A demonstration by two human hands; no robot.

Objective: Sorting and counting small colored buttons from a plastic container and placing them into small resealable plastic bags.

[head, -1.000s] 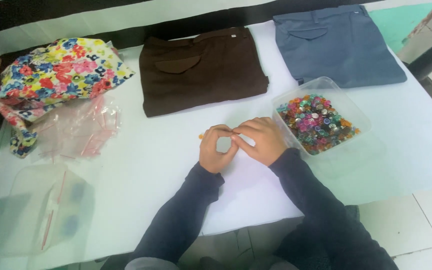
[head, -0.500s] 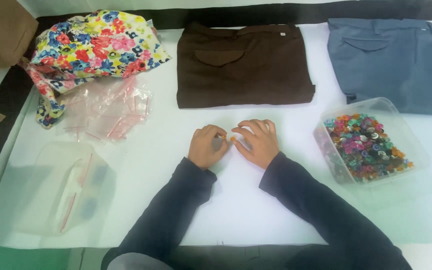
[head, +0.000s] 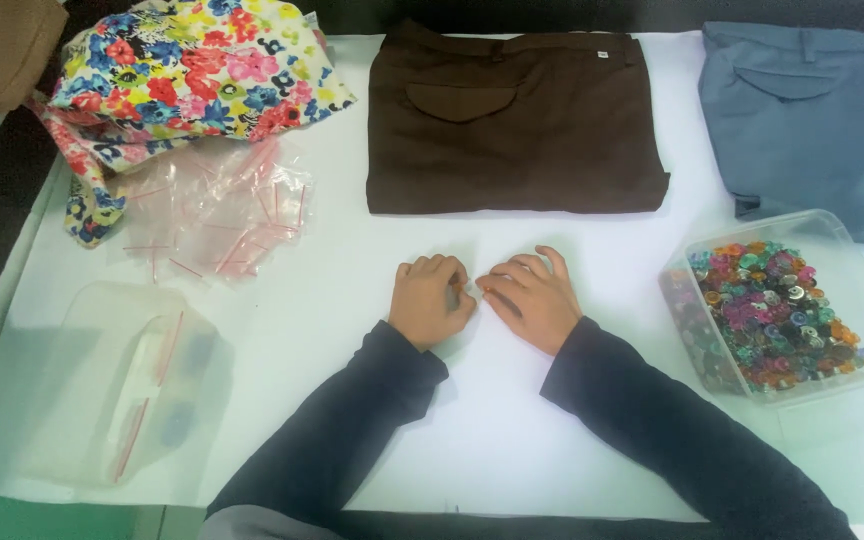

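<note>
My left hand (head: 430,302) rests on the white table cover (head: 312,300) with its fingers curled into a loose fist. My right hand (head: 534,297) lies beside it, fingertips pressed against the left hand's knuckles. Anything pinched between them is too small to see. Both sleeves are dark. A clear plastic tub (head: 857,375) full of mixed coloured buttons (head: 772,310) stands just right of my right hand. Folded brown trousers (head: 512,125) lie directly beyond both hands.
Folded blue-grey trousers (head: 812,115) lie at the back right. A floral cloth (head: 187,70) sits at the back left, with a heap of small clear zip bags (head: 217,210) in front of it. A translucent lid or tub holding bags (head: 117,385) is at the near left.
The camera view has shifted, so everything sits further right and larger in the frame. My hands stay together at the same spot on the table.
</note>
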